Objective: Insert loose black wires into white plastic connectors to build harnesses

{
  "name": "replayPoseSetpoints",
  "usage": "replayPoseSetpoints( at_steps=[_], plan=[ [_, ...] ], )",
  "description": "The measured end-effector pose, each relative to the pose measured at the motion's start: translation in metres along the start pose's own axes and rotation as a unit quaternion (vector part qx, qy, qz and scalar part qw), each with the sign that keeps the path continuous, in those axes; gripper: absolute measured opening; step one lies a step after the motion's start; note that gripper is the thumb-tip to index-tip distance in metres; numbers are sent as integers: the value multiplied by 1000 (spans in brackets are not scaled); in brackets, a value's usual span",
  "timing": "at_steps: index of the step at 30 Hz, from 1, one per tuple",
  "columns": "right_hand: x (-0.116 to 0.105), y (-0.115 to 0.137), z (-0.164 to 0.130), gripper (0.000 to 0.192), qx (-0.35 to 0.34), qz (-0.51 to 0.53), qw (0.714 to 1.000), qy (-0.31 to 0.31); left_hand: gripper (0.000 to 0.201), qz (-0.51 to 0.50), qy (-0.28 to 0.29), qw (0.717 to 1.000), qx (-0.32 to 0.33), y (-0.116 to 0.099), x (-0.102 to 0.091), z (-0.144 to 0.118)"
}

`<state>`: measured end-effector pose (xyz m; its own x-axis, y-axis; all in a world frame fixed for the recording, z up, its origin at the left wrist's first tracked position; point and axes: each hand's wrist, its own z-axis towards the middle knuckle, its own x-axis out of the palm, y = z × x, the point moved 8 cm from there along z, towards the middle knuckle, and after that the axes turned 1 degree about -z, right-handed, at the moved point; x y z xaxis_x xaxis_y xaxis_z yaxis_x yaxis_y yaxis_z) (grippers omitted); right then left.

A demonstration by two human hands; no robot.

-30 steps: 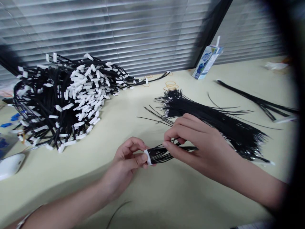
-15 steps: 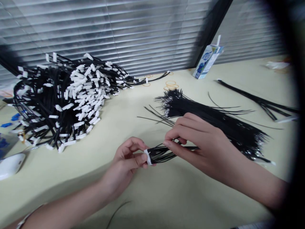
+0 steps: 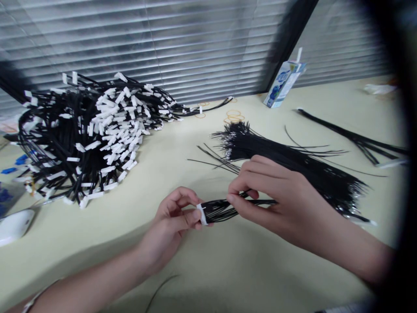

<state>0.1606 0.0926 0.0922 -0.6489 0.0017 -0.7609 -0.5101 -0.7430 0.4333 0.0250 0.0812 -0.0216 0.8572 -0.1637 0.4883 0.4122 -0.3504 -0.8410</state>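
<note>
Between thumb and fingers, my left hand [image 3: 178, 215] pinches a white connector [image 3: 202, 214]. Several thin black wires [image 3: 221, 210] run out of the connector's right side toward my right hand [image 3: 267, 187]. My right thumb and index finger are pinched together on one or more of these wires, a short way from the connector. Exactly how many wires lie in that pinch is hidden by the fingers. Just behind my right hand lies a thick bundle of loose black wires [image 3: 276, 152] with bare metal ends.
A large heap of black cables with white connectors [image 3: 114, 126] fills the back left. A white computer mouse [image 3: 16, 227] is at the left edge. A blue and white drink carton [image 3: 283, 84] stands at the back, near rubber bands [image 3: 234, 116]. One loose wire [image 3: 159, 290] lies in front.
My right hand has shifted slightly to the right, away from the connector, along the wires. My left hand and the connector have stayed in place.
</note>
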Motion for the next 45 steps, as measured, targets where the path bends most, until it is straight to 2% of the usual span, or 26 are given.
replayPoseSetpoints(
  at_steps=[19,24,34,45],
  plan=[
    [2,-1,0,13,13,-14,1000,-10,15,0,-3,1000,-1,1,-1,0],
    [9,-2,0,13,21,3,1000,8,15,-4,-3,1000,5,-1,0,0],
    [23,6,-5,18,-73,-54,995,51,13,67,-6,997,23,-1,2,-2],
    [31,7,-10,20,-78,-6,996,40,14,77,-11,997,20,-1,2,-4]
  ],
)
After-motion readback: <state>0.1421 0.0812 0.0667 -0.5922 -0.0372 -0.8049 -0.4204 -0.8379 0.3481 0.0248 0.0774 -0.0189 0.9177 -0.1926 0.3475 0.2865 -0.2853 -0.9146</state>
